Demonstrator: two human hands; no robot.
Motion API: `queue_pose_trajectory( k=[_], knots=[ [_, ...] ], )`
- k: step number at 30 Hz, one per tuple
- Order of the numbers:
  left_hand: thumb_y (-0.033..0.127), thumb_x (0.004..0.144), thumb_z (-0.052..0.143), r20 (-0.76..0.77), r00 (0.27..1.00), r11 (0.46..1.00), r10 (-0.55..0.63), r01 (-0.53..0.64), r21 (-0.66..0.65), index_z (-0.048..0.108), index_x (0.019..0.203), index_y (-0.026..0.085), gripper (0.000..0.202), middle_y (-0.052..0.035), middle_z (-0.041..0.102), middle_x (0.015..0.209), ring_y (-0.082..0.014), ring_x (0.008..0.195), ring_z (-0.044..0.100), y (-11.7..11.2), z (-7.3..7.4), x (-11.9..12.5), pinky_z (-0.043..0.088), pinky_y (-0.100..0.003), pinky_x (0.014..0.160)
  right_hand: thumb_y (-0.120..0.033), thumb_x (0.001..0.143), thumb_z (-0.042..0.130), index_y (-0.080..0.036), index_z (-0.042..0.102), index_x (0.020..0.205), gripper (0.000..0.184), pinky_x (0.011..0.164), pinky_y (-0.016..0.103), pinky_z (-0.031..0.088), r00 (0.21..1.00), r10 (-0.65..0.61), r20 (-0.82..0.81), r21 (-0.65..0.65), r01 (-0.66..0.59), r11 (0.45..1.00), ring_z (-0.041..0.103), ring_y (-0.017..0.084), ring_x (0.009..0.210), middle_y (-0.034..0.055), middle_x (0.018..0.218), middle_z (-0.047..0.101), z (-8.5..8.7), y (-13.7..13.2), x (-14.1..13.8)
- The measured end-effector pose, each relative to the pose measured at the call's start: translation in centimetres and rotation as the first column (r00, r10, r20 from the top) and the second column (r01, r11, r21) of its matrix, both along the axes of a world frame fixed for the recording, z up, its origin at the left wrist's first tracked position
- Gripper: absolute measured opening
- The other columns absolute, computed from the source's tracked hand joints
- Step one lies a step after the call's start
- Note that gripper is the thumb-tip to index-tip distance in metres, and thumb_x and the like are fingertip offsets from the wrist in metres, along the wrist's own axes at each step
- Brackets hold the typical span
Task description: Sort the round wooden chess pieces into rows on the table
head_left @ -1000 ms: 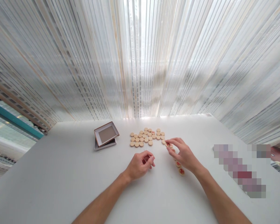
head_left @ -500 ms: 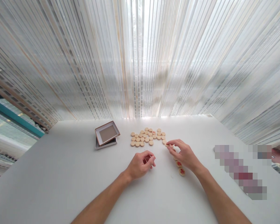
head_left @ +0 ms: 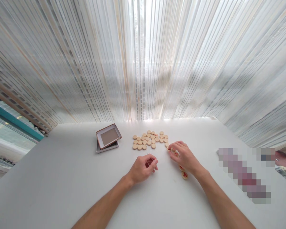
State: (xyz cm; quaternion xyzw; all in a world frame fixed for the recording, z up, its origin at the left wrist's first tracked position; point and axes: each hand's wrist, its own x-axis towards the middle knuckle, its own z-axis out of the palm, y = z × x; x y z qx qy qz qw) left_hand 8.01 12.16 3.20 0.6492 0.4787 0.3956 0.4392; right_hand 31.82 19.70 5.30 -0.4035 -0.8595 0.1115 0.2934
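Note:
A cluster of several round wooden game pieces (head_left: 149, 140) lies on the white table (head_left: 62, 178), most with blank sides up. My right hand (head_left: 184, 156) hovers at the cluster's right end, its fingers curled and pinched on a red-marked piece (head_left: 173, 149). Under and behind that hand runs a short row of red-marked pieces (head_left: 185, 175) toward me. My left hand (head_left: 143, 168) rests on the table in a loose fist just in front of the cluster; something reddish shows inside its curled fingers, too hidden to name.
An open small box (head_left: 108, 138) with a brown inner face sits left of the pieces. Striped sheer curtains (head_left: 143, 60) hang along the table's far edge. A blurred-out patch (head_left: 245, 173) covers part of the table's right side.
My right hand has drawn slightly toward me and closed further on the piece at the cluster's right end. The left hand has stayed put.

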Motion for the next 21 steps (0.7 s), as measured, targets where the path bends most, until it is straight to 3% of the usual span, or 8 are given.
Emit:
queue_pose_trajectory(
  k=[21],
  knots=[
    [0.04, 0.097, 0.054, -0.012, 1.0, 1.0, -0.001, 0.002, 0.006, 0.064, 0.09, 0.017, 0.026, -0.0056, 0.076, 0.076, -0.0147, 0.06, 0.068, 0.03, -0.09, 0.05, 0.053, -0.023, 0.059, -0.023, 0.091, 0.062, -0.026, 0.064, 0.088, 0.005, 0.088, 0.04, 0.043, 0.996, -0.039, 0.082, 0.022, 0.037, 0.999, 0.06, 0.024, 0.096, 0.0025, 0.089, 0.071, -0.41, 0.16, -0.22]
  ],
)
